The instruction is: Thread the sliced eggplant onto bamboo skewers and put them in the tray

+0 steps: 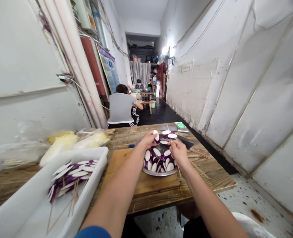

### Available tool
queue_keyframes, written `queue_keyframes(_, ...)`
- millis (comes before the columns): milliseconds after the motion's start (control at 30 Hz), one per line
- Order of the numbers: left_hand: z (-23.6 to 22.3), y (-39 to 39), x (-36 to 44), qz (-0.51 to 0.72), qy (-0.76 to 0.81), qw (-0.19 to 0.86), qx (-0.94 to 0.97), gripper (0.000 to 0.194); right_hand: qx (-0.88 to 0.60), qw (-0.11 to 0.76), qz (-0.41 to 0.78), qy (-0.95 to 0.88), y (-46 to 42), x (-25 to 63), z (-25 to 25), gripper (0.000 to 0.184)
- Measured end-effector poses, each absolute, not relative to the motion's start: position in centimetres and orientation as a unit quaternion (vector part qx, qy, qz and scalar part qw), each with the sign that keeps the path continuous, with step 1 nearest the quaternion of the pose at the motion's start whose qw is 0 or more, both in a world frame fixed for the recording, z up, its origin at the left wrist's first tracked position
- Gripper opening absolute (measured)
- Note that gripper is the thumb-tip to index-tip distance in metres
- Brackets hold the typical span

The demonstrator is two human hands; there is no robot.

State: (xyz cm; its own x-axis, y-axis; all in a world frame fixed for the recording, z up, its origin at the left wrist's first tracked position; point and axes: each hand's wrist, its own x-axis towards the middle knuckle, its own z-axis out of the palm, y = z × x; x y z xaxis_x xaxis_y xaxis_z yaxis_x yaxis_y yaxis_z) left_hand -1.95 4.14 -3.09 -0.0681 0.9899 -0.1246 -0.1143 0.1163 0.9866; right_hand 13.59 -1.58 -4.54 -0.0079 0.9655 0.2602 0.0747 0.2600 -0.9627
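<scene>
My left hand [148,140] pinches an eggplant slice [156,135], white inside with purple skin, above the far left of a round metal bowl [159,175]. Above the bowl's right side, my right hand [178,150] is closed on a thin wooden skewer [179,171]. At its far end, just beyond my fingers, is another eggplant slice [172,136]. Many oval eggplant slices [157,152] lie in the bowl below both hands. The bowl rests partly on a wooden cutting board [119,172].
At left, a white plastic tub [103,153] holds skewered eggplant slices [73,173]. Behind it lie plastic bags [62,145]. A cleaver [198,151], another knife [172,129], loose skewers [199,169] and a green card [180,125] are on the table. Two people [121,105] sit farther back.
</scene>
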Motion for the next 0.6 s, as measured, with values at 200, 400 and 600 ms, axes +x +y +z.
queue_keyframes(200,-2.9,4.5,-1.7,0.583,0.449,0.596,0.321,0.033,-0.419,0.525,0.460,-0.581,-2.0,13.4,-4.2,0.025)
queue_keyframes(400,-3.0,5.3,-2.7,0.585,0.413,0.670,0.196,0.014,-0.412,0.480,0.470,-0.615,-2.4,13.3,-3.9,0.024)
queue_keyframes(600,-2.5,5.0,-3.0,0.628,0.358,0.665,0.186,0.014,-0.411,0.451,0.461,-0.645,-2.4,13.3,-4.1,0.024)
